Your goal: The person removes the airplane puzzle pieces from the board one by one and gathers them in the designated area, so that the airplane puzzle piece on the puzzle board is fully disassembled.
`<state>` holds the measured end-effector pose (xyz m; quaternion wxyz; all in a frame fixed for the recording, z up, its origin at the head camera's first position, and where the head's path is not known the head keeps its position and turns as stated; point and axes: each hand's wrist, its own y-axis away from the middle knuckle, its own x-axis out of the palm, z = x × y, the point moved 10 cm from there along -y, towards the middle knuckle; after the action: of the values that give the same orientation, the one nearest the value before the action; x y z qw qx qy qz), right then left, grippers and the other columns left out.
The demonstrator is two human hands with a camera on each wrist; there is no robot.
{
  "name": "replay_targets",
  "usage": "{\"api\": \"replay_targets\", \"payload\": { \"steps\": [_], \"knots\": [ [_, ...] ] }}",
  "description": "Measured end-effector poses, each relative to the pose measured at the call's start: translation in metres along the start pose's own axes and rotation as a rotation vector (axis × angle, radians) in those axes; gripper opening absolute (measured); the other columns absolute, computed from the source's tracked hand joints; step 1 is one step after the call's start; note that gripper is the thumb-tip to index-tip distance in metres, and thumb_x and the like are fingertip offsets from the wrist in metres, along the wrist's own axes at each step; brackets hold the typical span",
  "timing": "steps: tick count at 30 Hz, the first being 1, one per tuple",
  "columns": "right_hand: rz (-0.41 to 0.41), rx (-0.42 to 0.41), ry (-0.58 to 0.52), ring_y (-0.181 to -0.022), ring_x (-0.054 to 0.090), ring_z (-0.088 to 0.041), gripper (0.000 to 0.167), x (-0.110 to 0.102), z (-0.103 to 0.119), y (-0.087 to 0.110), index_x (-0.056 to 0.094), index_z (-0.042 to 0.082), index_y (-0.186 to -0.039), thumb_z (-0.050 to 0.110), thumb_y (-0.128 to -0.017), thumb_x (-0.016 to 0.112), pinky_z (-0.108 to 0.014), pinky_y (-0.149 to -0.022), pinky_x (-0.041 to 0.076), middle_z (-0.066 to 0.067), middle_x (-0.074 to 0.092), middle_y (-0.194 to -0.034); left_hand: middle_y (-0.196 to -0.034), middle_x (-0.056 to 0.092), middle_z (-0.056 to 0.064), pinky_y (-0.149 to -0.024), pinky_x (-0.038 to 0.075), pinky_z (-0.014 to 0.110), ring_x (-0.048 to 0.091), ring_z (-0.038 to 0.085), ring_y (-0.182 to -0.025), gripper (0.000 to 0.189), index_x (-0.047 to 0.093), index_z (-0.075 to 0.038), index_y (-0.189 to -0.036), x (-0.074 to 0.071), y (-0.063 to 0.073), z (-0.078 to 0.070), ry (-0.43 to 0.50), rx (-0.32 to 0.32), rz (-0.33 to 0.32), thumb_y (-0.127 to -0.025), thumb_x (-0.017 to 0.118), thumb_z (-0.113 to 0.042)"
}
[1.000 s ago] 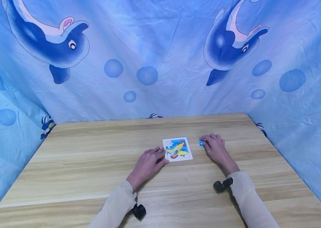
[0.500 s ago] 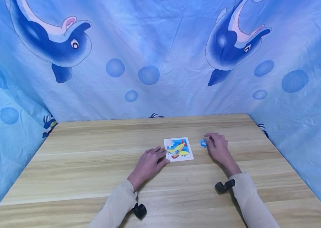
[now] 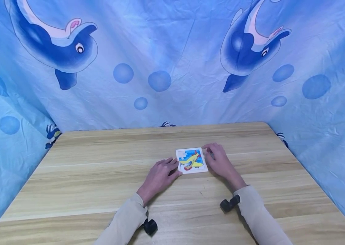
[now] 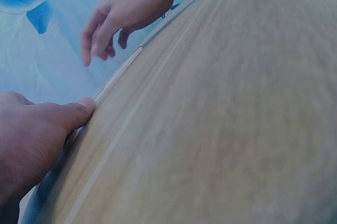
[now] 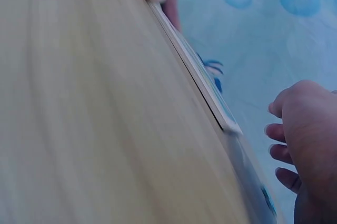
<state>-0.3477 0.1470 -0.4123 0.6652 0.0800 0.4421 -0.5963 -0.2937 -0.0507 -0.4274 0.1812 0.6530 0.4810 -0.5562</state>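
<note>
A small square jigsaw puzzle (image 3: pixel 195 166) with a white frame and a yellow airplane picture lies on the table. Pale gaps show in its far left part. My left hand (image 3: pixel 159 175) rests at its left side, fingers extended along the edge and thumb (image 4: pixel 79 111) touching the near left corner. Beside the right edge my right hand (image 3: pixel 219 161) hovers, fingers loosely bent, with nothing seen between them. In the right wrist view a small blue puzzle piece (image 5: pixel 268 200) lies beyond the frame; in the head view my right hand covers that spot.
The wood-grain table (image 3: pixel 99 183) reaches back to a blue cloth backdrop (image 3: pixel 172 44) printed with dolphins and bubbles. A black wrist camera (image 3: pixel 150 227) sits on the left sleeve, another camera (image 3: pixel 230 203) on the right.
My right hand let go of the blue puzzle piece and drew back right, then swung left to the puzzle's right edge, hiding the piece. The left hand and the puzzle kept their places.
</note>
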Motion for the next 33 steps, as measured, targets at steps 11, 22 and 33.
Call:
{"api": "replay_targets", "payload": {
  "steps": [11, 22, 33],
  "knots": [
    [0.118, 0.022, 0.000, -0.106, 0.051, -0.026, 0.024, 0.040, 0.028, -0.010, 0.067, 0.004, -0.126, 0.012, -0.104, 0.060, -0.042, -0.088, 0.048, -0.006, 0.060, -0.110, -0.140, 0.063, 0.012, -0.110, 0.046, 0.051, 0.057, 0.033, -0.133, 0.048, 0.068, -0.003, -0.135, -0.002, 0.001, -0.001, 0.011, 0.026, -0.020, -0.101, 0.068, -0.038],
    [0.133, 0.018, 0.053, -0.107, 0.049, -0.030, 0.026, 0.056, 0.029, -0.020, 0.069, 0.000, -0.126, 0.008, -0.101, 0.064, -0.044, -0.090, 0.048, -0.012, 0.059, -0.114, -0.140, 0.063, 0.013, -0.110, 0.046, 0.051, 0.056, 0.033, -0.134, 0.049, 0.067, -0.003, -0.136, -0.002, 0.000, -0.001, 0.009, 0.033, -0.019, -0.102, 0.067, -0.038],
    [0.119, 0.086, 0.067, -0.108, 0.047, -0.030, 0.024, 0.059, 0.020, -0.024, 0.068, 0.001, -0.124, 0.007, -0.102, 0.061, -0.044, -0.090, 0.050, -0.013, 0.055, -0.116, -0.139, 0.063, 0.013, -0.110, 0.046, 0.051, 0.057, 0.034, -0.132, 0.049, 0.068, -0.003, -0.134, -0.002, 0.000, -0.001, 0.006, 0.045, -0.033, -0.101, 0.069, -0.038]
  ]
}}
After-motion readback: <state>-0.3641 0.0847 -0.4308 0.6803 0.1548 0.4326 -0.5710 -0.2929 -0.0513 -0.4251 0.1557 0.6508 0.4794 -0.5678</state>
